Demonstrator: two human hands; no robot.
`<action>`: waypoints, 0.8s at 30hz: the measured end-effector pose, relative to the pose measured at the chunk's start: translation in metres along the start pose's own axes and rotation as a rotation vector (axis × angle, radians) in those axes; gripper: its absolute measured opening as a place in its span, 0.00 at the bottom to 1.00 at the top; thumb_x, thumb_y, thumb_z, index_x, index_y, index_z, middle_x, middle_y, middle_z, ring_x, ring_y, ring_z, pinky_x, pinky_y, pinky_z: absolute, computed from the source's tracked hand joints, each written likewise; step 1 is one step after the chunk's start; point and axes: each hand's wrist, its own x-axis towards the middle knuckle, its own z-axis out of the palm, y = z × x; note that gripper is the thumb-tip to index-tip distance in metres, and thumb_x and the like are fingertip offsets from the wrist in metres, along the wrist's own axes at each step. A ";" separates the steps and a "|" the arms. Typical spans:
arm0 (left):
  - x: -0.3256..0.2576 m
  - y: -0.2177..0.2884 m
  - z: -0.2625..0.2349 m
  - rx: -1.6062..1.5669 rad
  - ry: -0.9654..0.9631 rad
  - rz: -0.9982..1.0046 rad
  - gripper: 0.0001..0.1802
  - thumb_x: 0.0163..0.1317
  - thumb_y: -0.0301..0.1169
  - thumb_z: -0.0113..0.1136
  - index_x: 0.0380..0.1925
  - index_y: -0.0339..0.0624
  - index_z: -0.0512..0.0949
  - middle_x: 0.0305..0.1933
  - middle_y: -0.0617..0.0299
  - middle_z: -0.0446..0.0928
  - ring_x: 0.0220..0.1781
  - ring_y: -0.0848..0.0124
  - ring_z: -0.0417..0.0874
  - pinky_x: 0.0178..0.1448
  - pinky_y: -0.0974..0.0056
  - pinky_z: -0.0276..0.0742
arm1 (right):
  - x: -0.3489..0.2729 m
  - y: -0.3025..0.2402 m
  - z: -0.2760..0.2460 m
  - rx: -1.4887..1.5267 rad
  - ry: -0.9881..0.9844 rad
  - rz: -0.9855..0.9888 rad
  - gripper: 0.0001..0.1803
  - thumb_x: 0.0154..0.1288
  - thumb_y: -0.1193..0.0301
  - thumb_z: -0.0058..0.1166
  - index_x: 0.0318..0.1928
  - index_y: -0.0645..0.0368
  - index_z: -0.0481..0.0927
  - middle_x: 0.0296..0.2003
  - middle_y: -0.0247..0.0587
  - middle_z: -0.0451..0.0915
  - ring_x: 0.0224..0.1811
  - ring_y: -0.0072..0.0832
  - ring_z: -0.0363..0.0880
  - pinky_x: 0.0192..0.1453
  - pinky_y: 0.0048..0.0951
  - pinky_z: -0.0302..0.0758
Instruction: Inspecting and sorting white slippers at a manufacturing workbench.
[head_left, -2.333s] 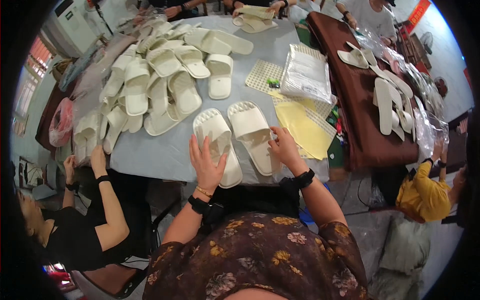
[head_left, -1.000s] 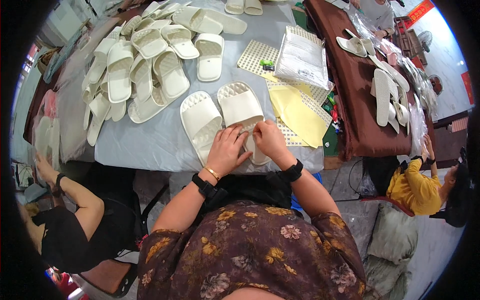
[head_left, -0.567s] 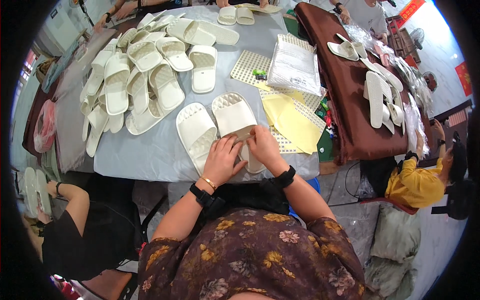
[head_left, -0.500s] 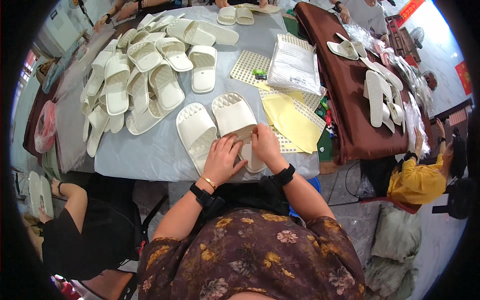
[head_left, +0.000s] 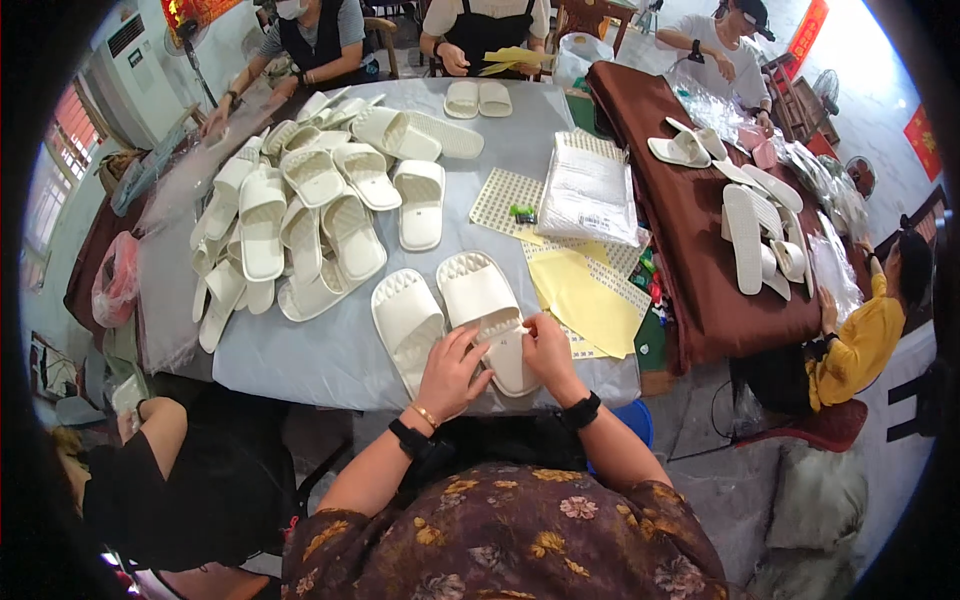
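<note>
Two cream slide slippers lie side by side at the near edge of the grey table point(head_left: 300, 350). My left hand point(head_left: 452, 368) rests over the strap end of the left slipper point(head_left: 405, 318), its fingers reaching onto the right slipper point(head_left: 480, 300). My right hand point(head_left: 546, 345) pinches something small and white on the strap of the right slipper. What the fingertips hold is too small to make out.
A heap of cream slippers point(head_left: 300, 215) fills the table's left. Yellow sheets point(head_left: 590, 300), perforated mats point(head_left: 505, 200) and a clear packet point(head_left: 590, 190) lie to the right. A brown table point(head_left: 690, 270) with more slippers stands right. Other people sit around, one at my left point(head_left: 170, 480).
My view has drifted back down over the pair. My right hand moved from the slipper's side onto its strap, and both hands closed in on the right slipper.
</note>
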 end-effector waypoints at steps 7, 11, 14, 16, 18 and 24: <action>-0.014 0.000 -0.008 -0.066 0.158 -0.263 0.18 0.58 0.38 0.65 0.45 0.42 0.81 0.46 0.53 0.77 0.54 0.54 0.74 0.60 0.53 0.69 | -0.019 -0.001 -0.011 0.223 0.024 0.015 0.09 0.60 0.77 0.56 0.41 0.64 0.77 0.31 0.48 0.78 0.32 0.39 0.79 0.38 0.36 0.76; 0.000 0.014 0.000 0.152 0.180 -0.220 0.23 0.58 0.43 0.65 0.50 0.42 0.79 0.48 0.54 0.76 0.55 0.54 0.74 0.59 0.50 0.67 | -0.025 -0.004 -0.012 0.273 0.067 0.059 0.07 0.63 0.78 0.55 0.42 0.64 0.77 0.32 0.47 0.79 0.32 0.36 0.81 0.38 0.34 0.77; 0.010 0.018 -0.003 0.055 0.081 -0.318 0.24 0.57 0.44 0.65 0.51 0.44 0.79 0.49 0.51 0.75 0.55 0.52 0.73 0.59 0.50 0.67 | -0.029 0.002 -0.011 0.301 0.080 0.071 0.07 0.64 0.77 0.55 0.42 0.65 0.77 0.32 0.46 0.80 0.31 0.35 0.81 0.37 0.32 0.78; 0.013 0.017 -0.005 -0.038 0.038 -0.372 0.24 0.57 0.44 0.66 0.51 0.45 0.80 0.48 0.50 0.74 0.55 0.50 0.72 0.59 0.50 0.67 | -0.028 0.002 -0.012 0.315 0.083 0.065 0.07 0.64 0.77 0.55 0.42 0.65 0.77 0.31 0.46 0.80 0.30 0.34 0.81 0.37 0.32 0.78; 0.010 0.013 -0.004 -0.114 0.031 -0.421 0.23 0.56 0.44 0.66 0.50 0.47 0.80 0.49 0.49 0.72 0.55 0.49 0.72 0.59 0.50 0.68 | -0.028 0.003 -0.012 0.327 0.088 0.060 0.06 0.64 0.77 0.55 0.41 0.65 0.77 0.31 0.46 0.80 0.30 0.33 0.81 0.37 0.31 0.77; -0.001 0.014 0.003 0.248 0.179 -0.283 0.28 0.57 0.47 0.65 0.52 0.41 0.78 0.56 0.40 0.70 0.57 0.41 0.70 0.62 0.44 0.66 | -0.025 0.008 -0.011 0.320 0.081 0.064 0.05 0.65 0.76 0.55 0.40 0.64 0.78 0.29 0.45 0.80 0.29 0.32 0.80 0.36 0.30 0.76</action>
